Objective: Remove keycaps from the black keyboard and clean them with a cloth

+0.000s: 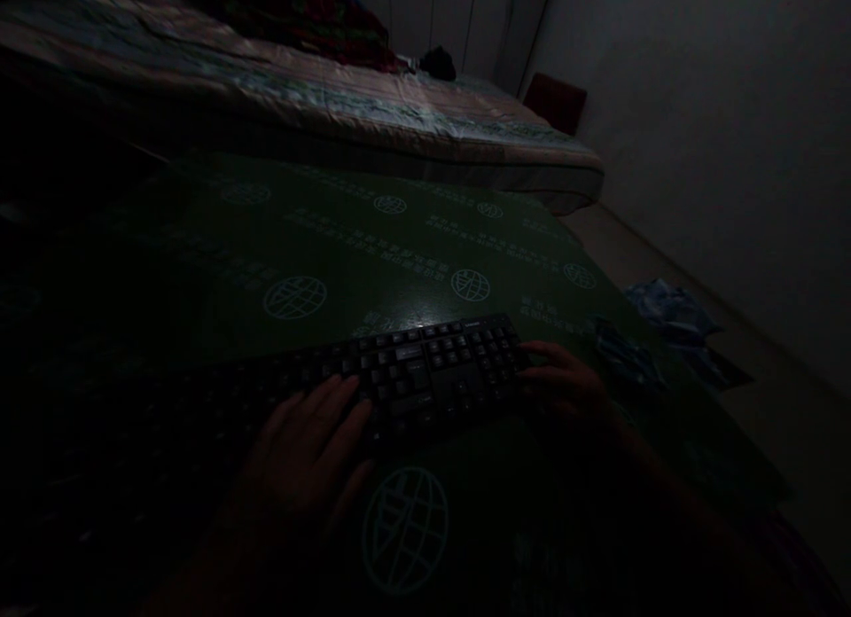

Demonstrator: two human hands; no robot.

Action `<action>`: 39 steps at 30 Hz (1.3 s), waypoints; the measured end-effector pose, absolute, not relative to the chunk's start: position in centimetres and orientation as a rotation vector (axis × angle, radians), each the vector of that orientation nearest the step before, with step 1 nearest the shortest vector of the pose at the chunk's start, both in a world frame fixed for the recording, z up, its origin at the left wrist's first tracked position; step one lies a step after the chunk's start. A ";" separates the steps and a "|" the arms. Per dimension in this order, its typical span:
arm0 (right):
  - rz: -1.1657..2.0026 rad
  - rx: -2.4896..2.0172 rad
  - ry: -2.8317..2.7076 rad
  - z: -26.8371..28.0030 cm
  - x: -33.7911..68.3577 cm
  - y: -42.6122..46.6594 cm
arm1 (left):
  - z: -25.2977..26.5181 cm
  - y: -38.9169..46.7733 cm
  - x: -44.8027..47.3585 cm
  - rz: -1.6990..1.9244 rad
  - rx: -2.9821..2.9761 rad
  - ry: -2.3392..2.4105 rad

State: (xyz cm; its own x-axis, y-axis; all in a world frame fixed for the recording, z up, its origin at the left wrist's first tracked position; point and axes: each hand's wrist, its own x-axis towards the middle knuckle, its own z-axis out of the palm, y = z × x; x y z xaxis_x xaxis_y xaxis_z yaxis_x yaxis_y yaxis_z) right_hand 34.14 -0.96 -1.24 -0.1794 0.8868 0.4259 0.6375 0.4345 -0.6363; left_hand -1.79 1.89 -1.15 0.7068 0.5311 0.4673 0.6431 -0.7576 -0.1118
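Observation:
A black keyboard (399,378) lies across a green board printed with pale globe emblems and lettering. Its number pad is at the right, and its left part fades into shadow. My left hand (312,449) rests flat over the middle keys with its fingers stretched out. At the keyboard's right end, my right hand (565,382) has its fingers closed on the short edge; the thumb is hard to see in the dark. More dark keys show at the lower left, but I cannot tell whether they belong to a second device.
The green board (372,227) spreads under the keyboard. Beyond it stands a bed with a patterned sheet (319,112) and a dark red blanket (312,23). Crumpled plastic (625,355) lies on the board's right side, near more on the floor. A pale wall (731,112) rises at right.

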 end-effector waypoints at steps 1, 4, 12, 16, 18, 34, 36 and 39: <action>0.409 -1.291 -1.908 -1.2 34.1 -1.0 | -1.2 1.9 -1.8 -0.614 -2.650 -0.936; 0.418 -1.312 -1.895 -1.1 34.0 -1.0 | -1.2 1.7 -1.6 -0.663 -2.652 -0.985; 0.390 -1.291 -1.909 -1.5 34.1 -0.8 | -1.1 1.7 -1.4 -0.659 -2.654 -1.002; 0.400 -1.305 -1.936 -1.4 34.2 -0.8 | -0.9 1.8 -1.5 -0.643 -2.652 -0.938; 0.410 -1.298 -1.940 -1.3 34.2 -0.9 | -0.9 1.8 -1.5 -0.661 -2.660 -0.956; 0.348 -1.248 -1.960 -1.5 34.3 -0.8 | -1.1 1.8 -1.5 -0.615 -2.642 -0.953; 0.373 -1.269 -1.922 -1.7 34.1 -0.9 | -1.1 1.7 -1.4 -0.631 -2.654 -0.983; 0.385 -1.253 -1.872 -2.0 33.9 -0.9 | -1.2 1.6 -1.4 -0.679 -2.663 -1.016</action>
